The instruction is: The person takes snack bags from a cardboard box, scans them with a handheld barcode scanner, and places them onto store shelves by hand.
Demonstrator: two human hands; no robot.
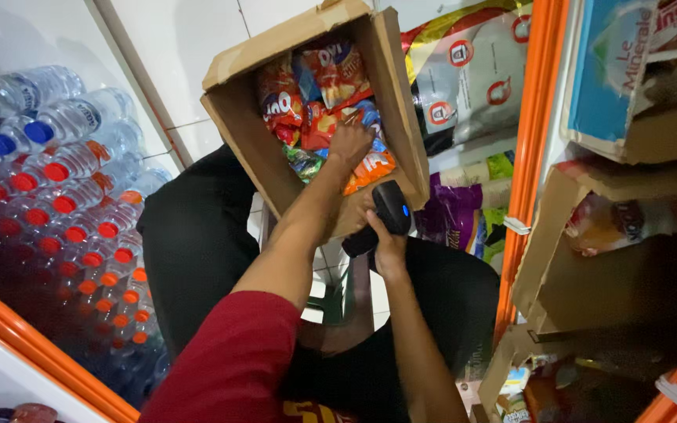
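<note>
Snack packets fill the tilted cardboard box; left hand grips one inside, right hand below clutches a scanner. Box could slide off the lap.

Brown cardboard box, red, orange and blue snack packets, black scanner, dark red sleeve, orange shelf frame, red-capped bottles

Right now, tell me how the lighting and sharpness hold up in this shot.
Head view: white wall tiles glare bright at the top; shelf boxes at lower right sink into shadow; left hand in the snack carton looks slightly soft; edges bow from the wide lens.
</note>
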